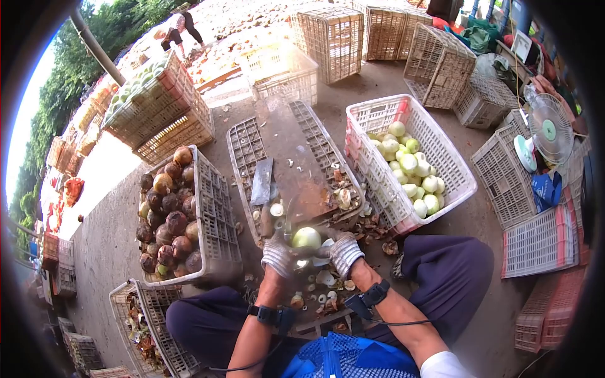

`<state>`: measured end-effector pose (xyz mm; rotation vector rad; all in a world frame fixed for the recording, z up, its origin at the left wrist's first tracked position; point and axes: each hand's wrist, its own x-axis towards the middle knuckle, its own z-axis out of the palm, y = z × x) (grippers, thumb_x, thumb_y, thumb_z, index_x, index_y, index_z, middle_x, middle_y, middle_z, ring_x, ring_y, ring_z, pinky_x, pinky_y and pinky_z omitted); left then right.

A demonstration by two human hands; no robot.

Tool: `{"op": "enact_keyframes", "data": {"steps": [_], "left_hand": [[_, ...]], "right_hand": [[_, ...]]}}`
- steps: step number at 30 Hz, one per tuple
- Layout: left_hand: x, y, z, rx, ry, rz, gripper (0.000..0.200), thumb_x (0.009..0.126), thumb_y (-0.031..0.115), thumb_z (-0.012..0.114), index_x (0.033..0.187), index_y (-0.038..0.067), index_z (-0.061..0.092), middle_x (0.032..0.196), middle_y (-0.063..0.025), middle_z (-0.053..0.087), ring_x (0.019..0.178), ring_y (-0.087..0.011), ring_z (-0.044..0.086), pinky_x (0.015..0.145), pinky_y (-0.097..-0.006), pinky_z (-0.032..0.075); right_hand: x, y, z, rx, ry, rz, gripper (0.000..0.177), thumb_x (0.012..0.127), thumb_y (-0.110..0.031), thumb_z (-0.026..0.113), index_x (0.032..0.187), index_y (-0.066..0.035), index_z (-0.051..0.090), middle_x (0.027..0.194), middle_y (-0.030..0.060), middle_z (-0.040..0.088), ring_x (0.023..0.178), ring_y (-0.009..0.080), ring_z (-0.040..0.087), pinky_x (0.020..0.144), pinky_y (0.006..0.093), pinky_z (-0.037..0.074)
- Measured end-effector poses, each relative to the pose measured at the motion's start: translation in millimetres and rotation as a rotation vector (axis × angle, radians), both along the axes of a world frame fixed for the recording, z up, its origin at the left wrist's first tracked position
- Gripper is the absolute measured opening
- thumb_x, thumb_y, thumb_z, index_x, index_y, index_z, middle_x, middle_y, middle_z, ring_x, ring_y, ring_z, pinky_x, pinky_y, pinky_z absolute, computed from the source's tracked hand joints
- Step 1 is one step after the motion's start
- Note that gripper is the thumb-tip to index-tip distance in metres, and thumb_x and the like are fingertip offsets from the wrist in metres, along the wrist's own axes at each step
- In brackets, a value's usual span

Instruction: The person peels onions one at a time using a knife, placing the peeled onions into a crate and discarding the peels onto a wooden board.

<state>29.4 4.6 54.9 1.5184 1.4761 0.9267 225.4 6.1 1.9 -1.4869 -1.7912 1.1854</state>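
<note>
Both my gloved hands meet in front of me around a pale green peeled fruit (pixel 306 238). My left hand (pixel 278 254) cups it from the left and my right hand (pixel 343 251) grips it from the right. It is held just over the near end of an upturned crate (pixel 249 148) topped by a worn wooden board (pixel 296 167). A cleaver (pixel 263 183) lies on that board. Peelings (pixel 324 277) are scattered below my hands, between my knees.
A crate of brown unpeeled fruit (pixel 170 214) stands at my left. A white crate of peeled pale fruit (pixel 413 173) stands at my right. Stacked empty crates, a small fan (pixel 549 129) and a distant bending person (pixel 179 28) surround the spot.
</note>
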Motion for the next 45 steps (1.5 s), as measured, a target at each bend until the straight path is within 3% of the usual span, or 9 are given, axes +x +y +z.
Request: {"op": "enact_keyframes", "data": {"steps": [4,5,7,12,15,24,30,40,45], "left_hand": [[-8,-2,22,-0.025,-0.125,-0.121,0.042,0.066,0.014,0.082,0.098,-0.002,0.061,0.08,-0.009,0.066,0.065,-0.0195,0.061,0.057,-0.033,0.049],[-6,-2,30,-0.334,-0.434,0.103,0.031,0.066,0.006,0.077,0.095,0.0,0.065,0.082,-0.0084,0.068,0.066,-0.0152,0.062,0.056,-0.0292,0.051],[-16,-4,7,-0.019,-0.33,0.011,0.022,0.071,0.001,0.073,0.092,-0.002,0.067,0.082,-0.0068,0.068,0.064,-0.0148,0.063,0.057,-0.0278,0.051],[-29,-3,-7,0.283,0.085,-0.152,0.019,0.071,-0.008,0.067,0.088,-0.001,0.071,0.085,-0.0053,0.069,0.077,-0.0149,0.066,0.07,-0.0273,0.054],[-15,-7,9,0.168,-0.149,-0.171,0.019,0.073,-0.007,0.064,0.088,0.0,0.072,0.084,-0.0031,0.068,0.078,-0.0126,0.064,0.069,-0.027,0.052],[-15,-4,4,0.216,0.05,-0.239,0.018,0.079,0.001,0.065,0.096,-0.002,0.067,0.084,-0.0071,0.068,0.073,-0.0148,0.065,0.063,-0.0288,0.054],[-22,-13,3,-0.095,-0.487,-0.085,0.018,0.078,0.003,0.067,0.095,-0.002,0.066,0.086,-0.0081,0.069,0.071,-0.0156,0.066,0.063,-0.0295,0.055],[-15,-8,63,0.464,0.25,-0.334,0.019,0.078,0.007,0.07,0.094,-0.001,0.067,0.09,-0.0097,0.069,0.079,-0.0169,0.067,0.069,-0.0289,0.054],[-24,-6,31,0.336,0.007,-0.228,0.025,0.068,0.007,0.076,0.093,0.004,0.07,0.087,-0.0093,0.069,0.078,-0.0189,0.067,0.069,-0.0295,0.054]], "right_hand": [[2,-9,75,-0.38,0.648,-0.084,0.053,0.07,-0.007,0.074,0.121,-0.005,0.061,0.103,0.0087,0.067,0.086,0.0163,0.063,0.078,0.0301,0.052],[4,-11,91,-0.528,0.862,-0.103,0.051,0.072,-0.008,0.073,0.121,-0.004,0.06,0.105,0.0088,0.066,0.088,0.0167,0.063,0.079,0.0303,0.053],[8,-10,99,-0.73,1.095,-0.098,0.045,0.079,-0.01,0.068,0.121,0.0,0.058,0.112,0.0099,0.064,0.096,0.019,0.063,0.085,0.0314,0.053],[1,-7,119,-0.374,0.728,-0.044,0.049,0.075,-0.013,0.073,0.12,0.0,0.06,0.109,0.0094,0.065,0.097,0.0172,0.062,0.086,0.0298,0.051],[0,-5,114,-0.147,0.409,-0.028,0.059,0.067,-0.021,0.082,0.119,-0.003,0.061,0.105,0.0081,0.067,0.095,0.0153,0.061,0.085,0.0302,0.049],[6,-4,131,-0.379,0.646,-0.05,0.054,0.063,-0.009,0.082,0.113,-0.002,0.064,0.1,0.0066,0.068,0.09,0.0156,0.062,0.079,0.0287,0.052],[9,-4,130,-0.521,0.815,-0.082,0.049,0.062,-0.001,0.079,0.109,0.001,0.064,0.094,0.0075,0.068,0.081,0.0149,0.064,0.073,0.0296,0.054],[2,-9,137,-0.405,0.69,-0.054,0.037,0.063,-0.009,0.079,0.097,0.0,0.068,0.08,0.0073,0.069,0.067,0.0132,0.062,0.057,0.0285,0.051],[5,-10,143,-0.443,0.657,-0.079,0.033,0.063,-0.01,0.079,0.094,-0.002,0.069,0.072,0.005,0.068,0.061,0.0137,0.062,0.056,0.0278,0.05]]}}
